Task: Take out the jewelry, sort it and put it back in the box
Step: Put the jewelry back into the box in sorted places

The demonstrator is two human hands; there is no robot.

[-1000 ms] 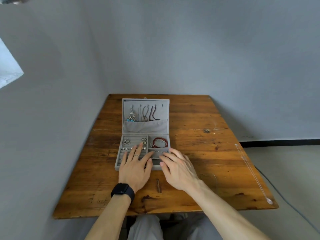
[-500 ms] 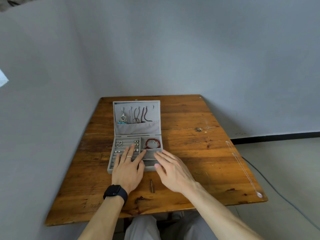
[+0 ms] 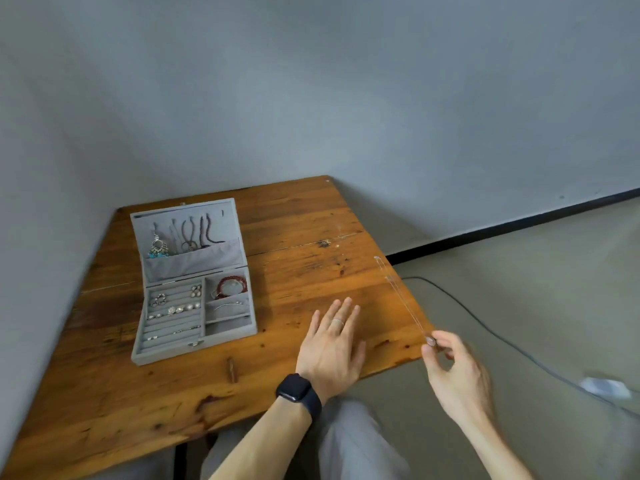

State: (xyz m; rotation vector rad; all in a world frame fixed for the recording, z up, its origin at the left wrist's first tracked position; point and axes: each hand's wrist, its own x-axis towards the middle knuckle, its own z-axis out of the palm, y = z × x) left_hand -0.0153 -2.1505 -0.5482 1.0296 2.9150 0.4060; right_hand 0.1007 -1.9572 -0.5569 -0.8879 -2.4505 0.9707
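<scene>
A thin silver necklace (image 3: pixel 401 299) lies stretched along the right edge of the wooden bench (image 3: pixel 311 271), well apart from the jewelry box (image 3: pixel 173 353). Its near end, with a small pendant (image 3: pixel 429 340), sits at the bench corner, where the right hand (image 3: pixel 457 375) pinches it between thumb and fingers (image 3: pixel 441 341); the other fingers are loosely curled. The left hand (image 3: pixel 332 344) rests flat on the bench between box and necklace, fingers straight and close together, with a ring (image 3: pixel 337 322) on one finger and a black watch (image 3: pixel 298 393) on the wrist.

The box stands open at the bench's left side, lid upright. Dark corded necklaces (image 3: pixel 199 232) and a dangling silver piece (image 3: pixel 158 247) hang inside the lid above a pocket. In the tray, small silver pieces (image 3: pixel 173 310) sit in the ring rolls on the left, and a red bracelet (image 3: pixel 232 284) fills the far right compartment. A black cable (image 3: pixel 485 323) runs across the floor to the right.
</scene>
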